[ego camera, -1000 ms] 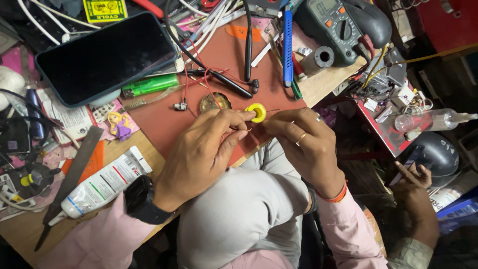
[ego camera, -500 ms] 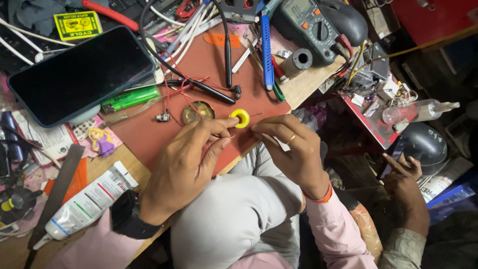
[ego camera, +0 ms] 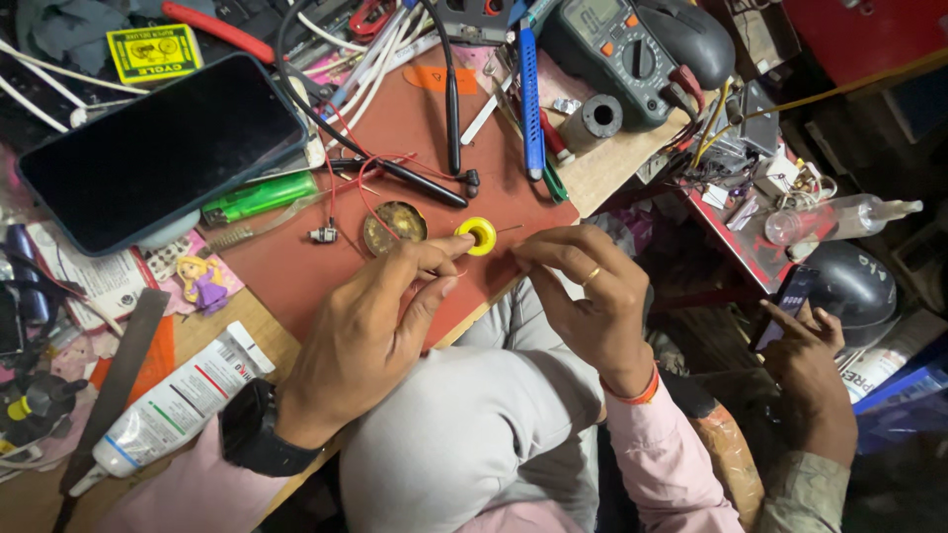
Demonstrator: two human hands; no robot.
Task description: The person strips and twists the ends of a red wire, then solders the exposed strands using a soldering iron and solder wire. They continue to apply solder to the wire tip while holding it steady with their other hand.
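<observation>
Head view, workbench seen from above.

Item: yellow spool [ego camera: 479, 235], small and ring-shaped, lay on the red mat [ego camera: 415, 128] at its near edge, just beside a round brass tin [ego camera: 394, 226].

Left hand [ego camera: 370, 331]: palm down, thumb and forefinger drawn together, the fingertips [ego camera: 456, 247] touching the spool's near side. A black watch [ego camera: 252, 434] sat on that wrist, above a pink sleeve.

Right hand [ego camera: 583, 296]: fingers curled inward and pinched close at the tips, just right of the spool; what it pinched was too fine to tell. It wore a gold ring and an orange wristband.

Surroundings: dark phone [ego camera: 158, 153], face up, at the mat's left; green lighter [ego camera: 259, 197] below it; white tube [ego camera: 173, 405] on the wooden bench; blue-handled tool [ego camera: 530, 99] and black earphone cable on the mat; grey multimeter [ego camera: 617, 54] at the top right.

Another person's hand [ego camera: 805, 341] held a phone at the right, well apart.
</observation>
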